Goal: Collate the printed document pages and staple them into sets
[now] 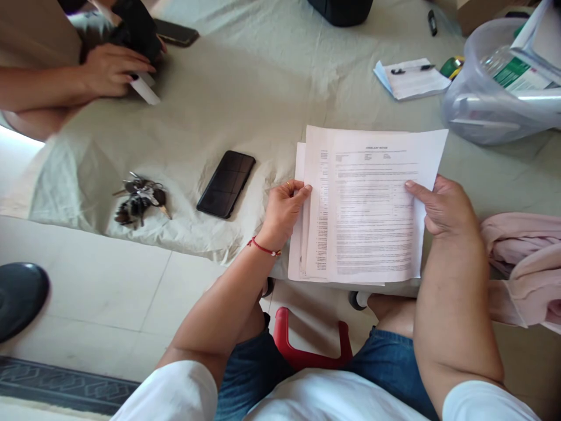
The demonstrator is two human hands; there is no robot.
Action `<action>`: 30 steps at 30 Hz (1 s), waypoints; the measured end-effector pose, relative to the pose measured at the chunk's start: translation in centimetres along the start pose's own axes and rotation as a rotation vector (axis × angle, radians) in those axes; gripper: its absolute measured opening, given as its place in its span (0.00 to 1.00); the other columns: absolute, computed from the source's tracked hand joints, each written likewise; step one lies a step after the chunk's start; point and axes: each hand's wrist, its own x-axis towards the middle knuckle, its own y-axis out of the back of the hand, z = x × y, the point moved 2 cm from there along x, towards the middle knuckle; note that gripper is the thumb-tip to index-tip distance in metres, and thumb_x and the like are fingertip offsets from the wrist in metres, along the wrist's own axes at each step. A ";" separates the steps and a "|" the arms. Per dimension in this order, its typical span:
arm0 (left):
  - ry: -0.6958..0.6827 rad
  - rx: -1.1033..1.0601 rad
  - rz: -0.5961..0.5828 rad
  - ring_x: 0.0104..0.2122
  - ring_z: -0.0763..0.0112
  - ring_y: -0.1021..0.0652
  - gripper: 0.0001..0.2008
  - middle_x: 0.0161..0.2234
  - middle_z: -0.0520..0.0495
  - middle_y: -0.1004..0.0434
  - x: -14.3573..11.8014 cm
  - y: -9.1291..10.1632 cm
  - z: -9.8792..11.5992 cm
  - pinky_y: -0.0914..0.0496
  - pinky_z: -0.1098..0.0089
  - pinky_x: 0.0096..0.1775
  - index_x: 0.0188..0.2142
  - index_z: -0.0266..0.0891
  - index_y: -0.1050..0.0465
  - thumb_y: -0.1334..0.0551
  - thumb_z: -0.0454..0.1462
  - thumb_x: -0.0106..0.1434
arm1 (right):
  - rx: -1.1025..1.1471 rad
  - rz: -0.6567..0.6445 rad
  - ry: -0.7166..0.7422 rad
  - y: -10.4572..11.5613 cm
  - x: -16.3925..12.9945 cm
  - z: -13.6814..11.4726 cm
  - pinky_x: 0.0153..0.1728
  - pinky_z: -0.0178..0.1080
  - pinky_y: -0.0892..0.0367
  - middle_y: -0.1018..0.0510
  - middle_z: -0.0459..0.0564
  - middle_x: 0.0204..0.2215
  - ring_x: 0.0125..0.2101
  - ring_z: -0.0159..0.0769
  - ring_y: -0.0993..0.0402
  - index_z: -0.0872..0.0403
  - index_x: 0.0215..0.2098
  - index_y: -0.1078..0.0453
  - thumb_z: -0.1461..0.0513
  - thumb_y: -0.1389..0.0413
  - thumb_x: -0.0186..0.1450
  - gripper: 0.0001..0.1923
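Note:
Several printed paper sheets [372, 222] lie in a loose stack at the table's near edge, slightly fanned out to the left. My left hand [284, 207] pinches their left edge, thumb on top. On the right edge, my right hand [445, 202] grips the sheets with its thumb over the print; its other fingers are hidden behind the paper. A black smartphone [227, 184] rests on the cloth left of my left hand. Farther left lies a bunch of keys [142, 199].
A person's hand [116, 70] holds a dark object at the upper left, near another phone [177, 33]. A clear plastic bin [473, 117] holding papers stands at the right, beside a notepad with a pen [414, 79]. Pink cloth [526, 263] lies right of my arm.

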 end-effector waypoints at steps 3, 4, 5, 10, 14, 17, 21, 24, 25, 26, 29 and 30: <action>0.038 -0.073 -0.002 0.30 0.73 0.23 0.17 0.30 0.53 0.23 0.0 0.1 -0.2 0.26 0.71 0.35 0.29 0.41 0.29 0.21 0.38 0.59 | -0.027 -0.019 -0.026 0.0 -0.2 -0.2 0.58 0.51 0.22 0.09 0.53 0.46 0.47 0.47 0.14 0.52 0.43 0.14 0.52 0.17 0.45 0.30; 0.032 -0.098 0.002 0.30 0.73 0.24 0.19 0.29 0.54 0.24 0.0 0.2 -0.2 0.27 0.71 0.34 0.29 0.41 0.31 0.20 0.39 0.58 | -0.042 -0.013 -0.025 0.1 -0.2 -0.1 0.57 0.50 0.21 0.09 0.52 0.44 0.45 0.47 0.15 0.52 0.41 0.15 0.52 0.17 0.44 0.30; 0.012 -0.119 0.007 0.29 0.74 0.25 0.21 0.29 0.54 0.26 0.0 0.3 -0.2 0.28 0.72 0.33 0.29 0.41 0.32 0.19 0.40 0.58 | -0.058 -0.005 -0.021 0.2 -0.1 -0.1 0.55 0.50 0.21 0.10 0.52 0.42 0.43 0.46 0.15 0.53 0.40 0.15 0.52 0.17 0.44 0.29; -0.070 -0.166 -0.002 0.27 0.77 0.28 0.24 0.30 0.56 0.28 0.1 0.6 -0.2 0.31 0.74 0.31 0.32 0.42 0.34 0.18 0.45 0.57 | -0.075 0.116 -0.005 1.5 0.8 0.4 0.49 0.47 0.22 0.11 0.50 0.38 0.38 0.42 0.19 0.53 0.38 0.18 0.58 0.20 0.44 0.24; -0.062 -0.156 -0.033 0.29 0.72 0.23 0.27 0.33 0.55 0.23 0.0 0.6 -0.2 0.28 0.71 0.32 0.45 0.47 0.33 0.18 0.43 0.56 | -0.077 0.174 0.058 2.1 1.0 0.3 0.46 0.47 0.21 0.12 0.50 0.37 0.36 0.41 0.19 0.54 0.39 0.18 0.60 0.24 0.48 0.20; -0.097 -0.133 -0.005 0.30 0.69 0.21 0.36 0.35 0.55 0.22 -0.1 0.8 -0.1 0.27 0.69 0.34 0.57 0.52 0.35 0.18 0.41 0.56 | -0.045 0.188 0.090 2.0 0.9 0.2 0.44 0.48 0.20 0.11 0.51 0.37 0.35 0.42 0.19 0.54 0.38 0.17 0.60 0.24 0.46 0.21; -0.109 -0.022 -0.024 0.27 0.72 0.27 0.19 0.30 0.55 0.28 -0.3 0.6 0.1 0.33 0.70 0.31 0.46 0.46 0.23 0.21 0.40 0.58 | -0.034 0.184 0.089 1.5 0.8 0.1 0.46 0.49 0.20 0.11 0.51 0.37 0.36 0.43 0.18 0.53 0.38 0.16 0.57 0.20 0.43 0.25; -0.039 0.048 -0.039 0.27 0.73 0.30 0.06 0.29 0.52 0.26 -0.8 0.0 0.3 0.36 0.70 0.30 0.35 0.42 0.18 0.26 0.40 0.62 | -0.027 0.155 0.094 1.2 0.6 -0.1 0.49 0.49 0.21 0.10 0.50 0.37 0.38 0.45 0.16 0.52 0.39 0.16 0.54 0.19 0.43 0.26; -0.017 0.048 -0.044 0.28 0.72 0.29 0.06 0.31 0.51 0.23 -0.9 -0.2 0.4 0.34 0.70 0.31 0.35 0.42 0.17 0.27 0.41 0.63 | -0.030 0.146 0.098 1.1 0.5 -0.2 0.50 0.50 0.21 0.10 0.50 0.36 0.39 0.45 0.16 0.52 0.39 0.16 0.53 0.19 0.44 0.27; 0.000 0.042 -0.051 0.30 0.71 0.27 0.07 0.32 0.50 0.21 -1.1 -0.4 0.5 0.33 0.70 0.31 0.35 0.42 0.16 0.28 0.43 0.64 | -0.034 0.137 0.102 1.1 0.5 -0.2 0.51 0.50 0.21 0.10 0.50 0.36 0.39 0.46 0.16 0.51 0.39 0.16 0.53 0.19 0.44 0.27; 0.023 0.021 -0.077 0.31 0.68 0.25 0.16 0.32 0.48 0.20 -1.2 -1.2 0.6 0.30 0.68 0.33 0.35 0.42 0.16 0.29 0.52 0.66 | -0.038 0.127 0.112 1.2 0.3 -0.4 0.53 0.51 0.21 0.10 0.49 0.36 0.40 0.46 0.15 0.51 0.40 0.16 0.51 0.18 0.44 0.28; 0.029 0.009 -0.083 0.31 0.68 0.24 0.18 0.32 0.48 0.20 -1.2 -1.4 0.6 0.30 0.68 0.33 0.35 0.42 0.16 0.28 0.54 0.66 | -0.036 0.128 0.113 1.3 0.3 -0.4 0.53 0.51 0.21 0.10 0.49 0.37 0.40 0.47 0.15 0.51 0.39 0.16 0.51 0.18 0.44 0.28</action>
